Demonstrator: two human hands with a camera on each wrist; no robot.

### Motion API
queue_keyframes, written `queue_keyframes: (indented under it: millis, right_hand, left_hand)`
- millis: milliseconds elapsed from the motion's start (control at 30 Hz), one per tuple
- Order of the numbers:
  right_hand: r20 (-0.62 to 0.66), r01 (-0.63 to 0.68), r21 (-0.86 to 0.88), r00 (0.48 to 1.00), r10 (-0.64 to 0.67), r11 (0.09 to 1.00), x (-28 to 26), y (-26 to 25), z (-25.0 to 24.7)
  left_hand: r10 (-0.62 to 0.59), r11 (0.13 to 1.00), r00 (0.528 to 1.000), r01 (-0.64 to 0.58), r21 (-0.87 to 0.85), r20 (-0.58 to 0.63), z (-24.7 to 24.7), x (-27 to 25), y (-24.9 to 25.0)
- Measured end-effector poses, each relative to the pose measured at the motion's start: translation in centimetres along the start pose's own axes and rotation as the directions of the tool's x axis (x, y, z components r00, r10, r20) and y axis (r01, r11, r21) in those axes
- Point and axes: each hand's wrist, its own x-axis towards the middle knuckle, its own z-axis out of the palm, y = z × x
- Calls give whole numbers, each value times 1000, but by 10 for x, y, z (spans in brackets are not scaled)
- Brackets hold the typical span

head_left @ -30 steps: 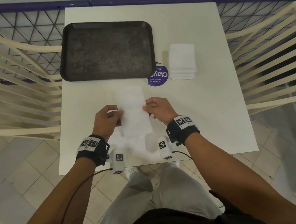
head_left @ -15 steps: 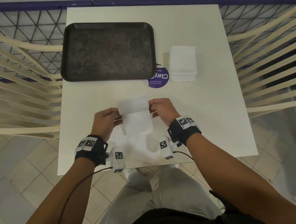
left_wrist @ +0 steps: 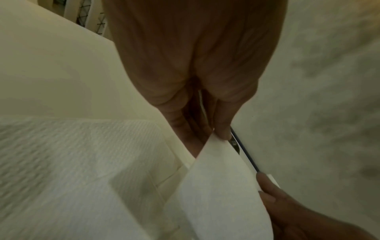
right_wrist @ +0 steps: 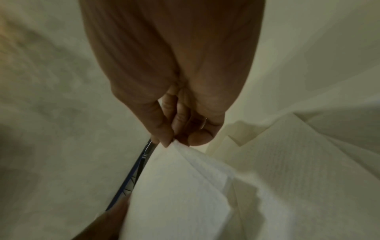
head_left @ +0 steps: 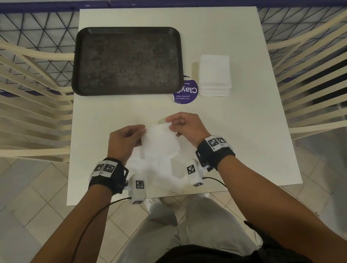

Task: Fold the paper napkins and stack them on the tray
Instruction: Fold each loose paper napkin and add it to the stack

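While pinching the two far corners of a white napkin between thumb and fingertips, left hand on one side and right hand on the other, holding it just above the table, on the near side of the tray and well apart from it; sagging softly between the grips, so judging it light, limp and easy to tear or crease crooked, best taken at the corners and edges with a gentle pinch, not a pull; lying loose under it, close to the table's near edge, more opened napkins, their number and outlines hard to separate, white on white; sitting just right of the tray, a neat napkin stack beside a round purple sticker partly tucked under the tray's corner; showing nothing on the tray yet; blurring in both wrist views, with palms covering most of the fingers, so leaving the exact fold line unclear
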Motion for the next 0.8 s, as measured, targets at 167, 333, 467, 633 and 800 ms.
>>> queue_keyframes:
  millis: [167, 333, 467, 633, 800]
  right_hand:
    - [38, 101, -213, 995, -95, 972, 0, -11, 8]
    - [86, 205, -491, 979, -187, 847, -3, -23, 30]
    - [93, 241, -530, 970, -227, 813, -6, -33, 34]
    - [50, 196, -524, 979, -200, 829, -9, -39, 27]
    - [-13, 128, -421, 989, -147, 898, -3, -32, 11]
  left_hand:
    - [56, 988, 998, -55, 143, 1, 1, -2, 2]
    - [147, 963, 989, -147, 227, 17, 8, -8, 10]
    - [184, 955, 983, -179, 235, 0, 3, -8, 10]
    - [289, 907, 956, -261, 330, -40, 0, -10, 6]
    - [357, 884, 931, -308, 351, -82, 1, -13, 5]
